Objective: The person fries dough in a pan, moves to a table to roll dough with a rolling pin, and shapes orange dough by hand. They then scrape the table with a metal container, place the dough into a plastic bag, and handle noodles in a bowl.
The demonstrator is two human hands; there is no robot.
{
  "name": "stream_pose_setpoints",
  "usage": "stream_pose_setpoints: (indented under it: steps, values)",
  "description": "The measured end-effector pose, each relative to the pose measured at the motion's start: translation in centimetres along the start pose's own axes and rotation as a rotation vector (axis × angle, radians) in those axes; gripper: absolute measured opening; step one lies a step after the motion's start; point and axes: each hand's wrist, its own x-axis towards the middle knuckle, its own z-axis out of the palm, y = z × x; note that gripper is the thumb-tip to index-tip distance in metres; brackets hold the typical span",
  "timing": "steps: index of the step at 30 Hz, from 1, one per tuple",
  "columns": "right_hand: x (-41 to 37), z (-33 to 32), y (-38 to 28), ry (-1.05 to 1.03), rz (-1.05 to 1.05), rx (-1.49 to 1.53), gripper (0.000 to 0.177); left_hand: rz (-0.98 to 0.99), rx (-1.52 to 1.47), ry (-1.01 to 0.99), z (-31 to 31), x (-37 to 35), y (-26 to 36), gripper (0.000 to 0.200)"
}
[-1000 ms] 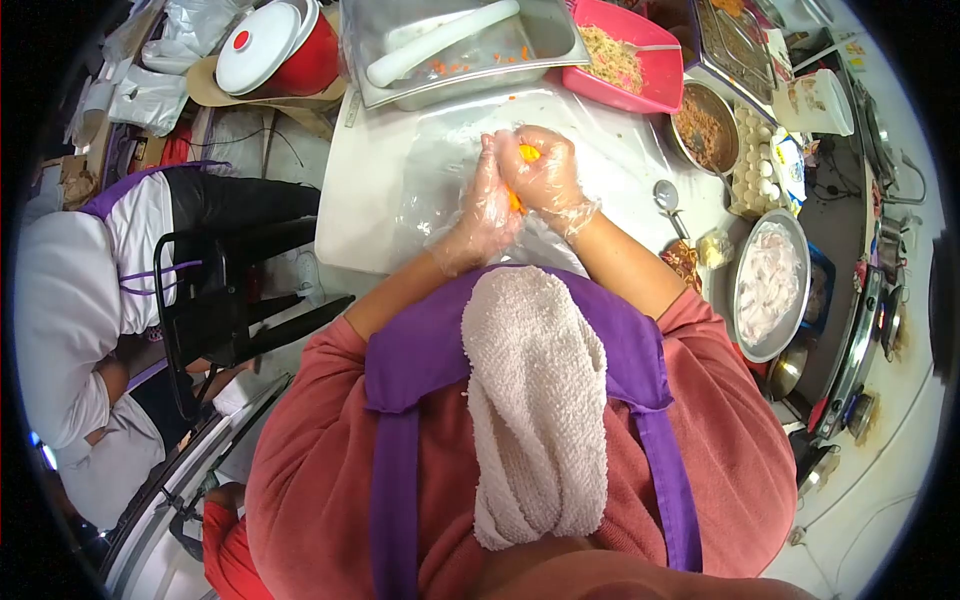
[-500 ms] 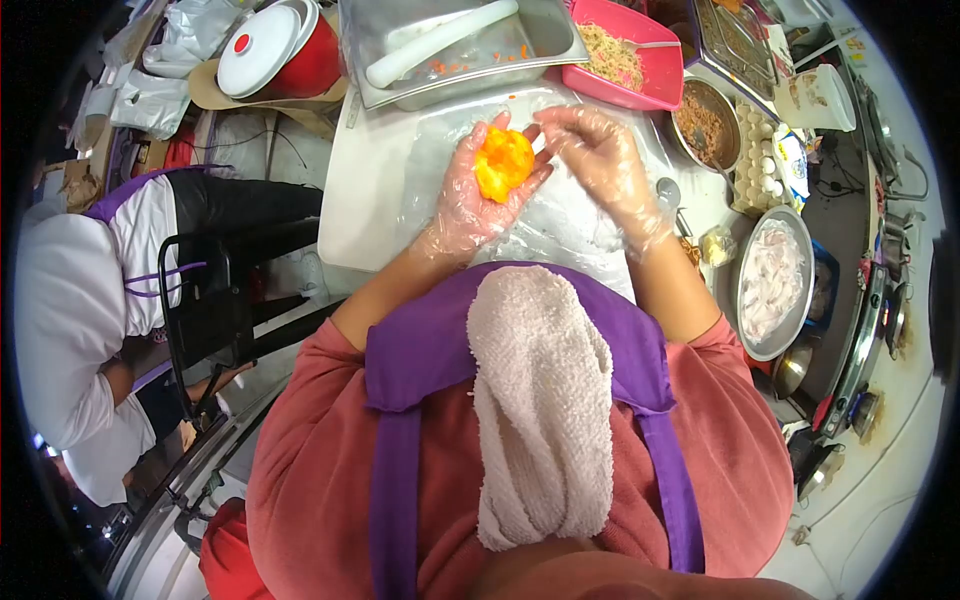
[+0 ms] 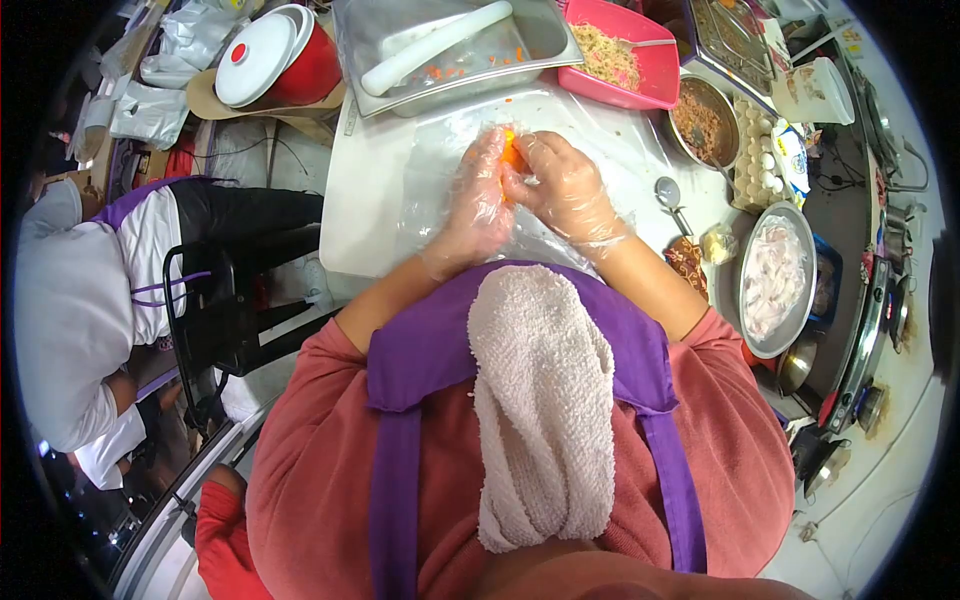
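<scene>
Both hands wear see-through plastic gloves and meet above the white table. A soft orange-yellow lump, dough-like in look, is pressed between them and mostly hidden. My left hand cups it from the left, its palm turned inward. From the right, my right hand closes over it with bent fingers, the thumb across its near side. Beneath them a sheet of plastic film lies on the white tabletop.
Beyond the hands stand a steel pan holding a white rolling pin and a pink tub of shredded food. A pot of minced filling, eggs and a bowl of pale meat line the right. A co-worker is at left.
My right hand has moved left and closed over the orange-yellow lump, which lay exposed in my open left palm before. My left hand has turned inward around it.
</scene>
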Motion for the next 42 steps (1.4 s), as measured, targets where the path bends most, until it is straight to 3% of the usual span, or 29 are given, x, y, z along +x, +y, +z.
stream_pose_setpoints:
  steps: [13, 18, 19, 21, 24, 26, 30, 32, 34, 36, 39, 40, 42]
  values:
    - [0.2, 1.0, 1.4, 0.02, -0.065, -0.133, 0.017, 0.013, 0.162, 0.099, -0.4, 0.7, -0.5, 0.02]
    - [0.9, 1.2, 1.8, -0.056, 0.065, -0.103, 0.01, -0.027, 0.198, 0.105, -1.5, 1.1, -0.6, 0.02]
    - [1.1, 1.1, 2.0, -0.06, 0.064, -0.103, 0.01, -0.068, 0.072, 0.087, -1.7, 1.5, -0.5, 0.021]
    - [2.0, 0.3, 2.3, -0.087, 0.363, 0.271, 0.011, -0.105, -0.056, 0.072, -2.5, 1.8, -0.1, 0.022]
    - [5.1, -0.8, 4.3, 0.044, 0.181, 0.056, 0.015, -0.241, -0.173, 0.148, -2.4, 1.5, 1.8, 0.025]
    - [8.0, -1.6, 4.8, 0.17, 0.066, -0.1, 0.018, -0.301, -0.286, 0.078, -2.8, 1.7, 2.2, 0.025]
    - [12.3, -3.3, 4.2, 0.179, 0.127, -0.143, 0.022, -0.333, -0.384, 0.03, -2.4, 1.5, 3.0, 0.025]
    - [14.0, -5.7, 0.4, -0.219, 0.651, -0.173, 0.05, -0.332, -0.395, -0.002, -2.3, 1.5, 3.3, 0.026]
    - [14.2, -5.0, -0.3, -0.471, 0.673, -0.442, 0.074, -0.313, -0.373, -0.01, -2.1, 1.4, 3.8, 0.027]
    - [12.4, -1.7, 4.0, -0.111, 0.271, 0.006, 0.025, -0.289, -0.356, -0.01, -2.2, 1.3, 4.1, 0.027]
    - [9.3, -2.4, 1.2, -0.473, 0.315, 0.553, 0.021, -0.201, -0.231, -0.048, -3.4, 1.3, 4.2, 0.036]
    - [8.2, -2.2, 0.2, -0.512, 0.315, 0.533, 0.024, -0.179, -0.26, -0.154, -4.7, 1.8, 3.8, 0.037]
    - [6.8, -0.9, 0.1, -0.425, -0.016, 0.262, 0.026, -0.16, -0.287, -0.264, -5.2, 2.0, 3.7, 0.038]
